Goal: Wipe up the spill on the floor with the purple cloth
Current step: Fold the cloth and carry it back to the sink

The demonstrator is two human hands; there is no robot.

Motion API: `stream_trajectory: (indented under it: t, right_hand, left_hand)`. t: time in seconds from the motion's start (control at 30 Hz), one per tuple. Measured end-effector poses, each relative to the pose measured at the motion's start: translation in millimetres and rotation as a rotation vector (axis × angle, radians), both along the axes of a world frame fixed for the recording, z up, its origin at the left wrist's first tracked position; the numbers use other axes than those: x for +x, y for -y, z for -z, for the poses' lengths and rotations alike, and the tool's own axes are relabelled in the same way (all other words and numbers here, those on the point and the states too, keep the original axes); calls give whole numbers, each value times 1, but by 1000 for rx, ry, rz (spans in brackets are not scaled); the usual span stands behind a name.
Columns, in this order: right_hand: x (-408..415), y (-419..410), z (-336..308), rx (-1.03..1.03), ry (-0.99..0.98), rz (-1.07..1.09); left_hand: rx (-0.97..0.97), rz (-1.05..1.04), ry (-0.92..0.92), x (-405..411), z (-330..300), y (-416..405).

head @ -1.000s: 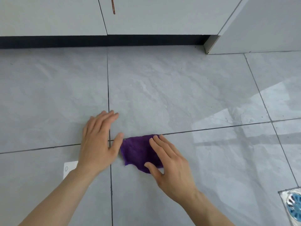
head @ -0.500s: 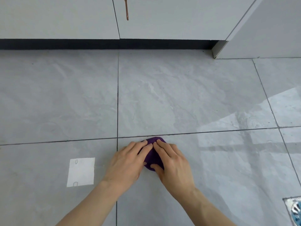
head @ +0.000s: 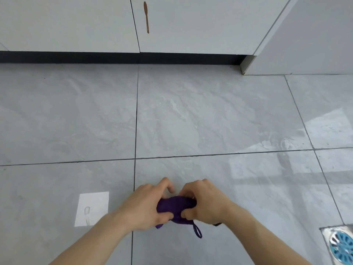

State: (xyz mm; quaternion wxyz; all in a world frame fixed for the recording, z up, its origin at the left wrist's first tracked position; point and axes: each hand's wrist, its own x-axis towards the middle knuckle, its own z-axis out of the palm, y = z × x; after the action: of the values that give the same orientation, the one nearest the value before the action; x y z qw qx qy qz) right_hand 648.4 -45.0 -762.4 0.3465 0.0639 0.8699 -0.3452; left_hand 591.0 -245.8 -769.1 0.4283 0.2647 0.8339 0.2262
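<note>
The purple cloth point(head: 176, 208) is bunched into a small wad near the bottom centre of the head view, just above the grey tiled floor point(head: 191, 121). My left hand point(head: 147, 205) grips its left side and my right hand point(head: 204, 203) grips its right side, thumbs pressed into the front. A thin purple loop point(head: 197, 231) dangles from the wad's lower right. I cannot make out any spill on the tiles; faint streaks show ahead of the hands.
A white paper square point(head: 92, 208) lies on the floor left of my left forearm. A metal floor drain with a blue grate point(head: 342, 245) sits at the bottom right. White cabinets point(head: 191, 23) with a dark kick strip line the back, a brown handle on one door.
The cloth lay flat under my right hand with my left hand beside it. Both hands closed in, gathered it into a wad and drew it nearer to me.
</note>
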Motion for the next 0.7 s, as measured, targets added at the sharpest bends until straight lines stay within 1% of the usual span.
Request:
stream_trajectory:
  t: [0.03, 0.1, 0.2, 0.33, 0.5, 0.7]
  right_hand:
    - [-1, -6, -6, -32, 33, 31]
    - [-2, -14, -19, -34, 33, 87]
    - [-7, -22, -53, -19, -48, 154]
    - [-11, -23, -135, -2, -176, 241]
    - [-13, -25, -281, 69, -316, 261]
    - [-6, -30, -505, 121, -388, 266]
  left_hand:
    - [13, -28, 64, -3, -7, -2]
    - [32, -72, 84, -12, -22, -7]
    - [31, -71, 7, -27, -59, -17]
    - [14, -91, -110, -43, -149, -26]
    - [55, -97, -246, -48, -298, -34]
    - [58, -90, -328, -43, -528, -42]
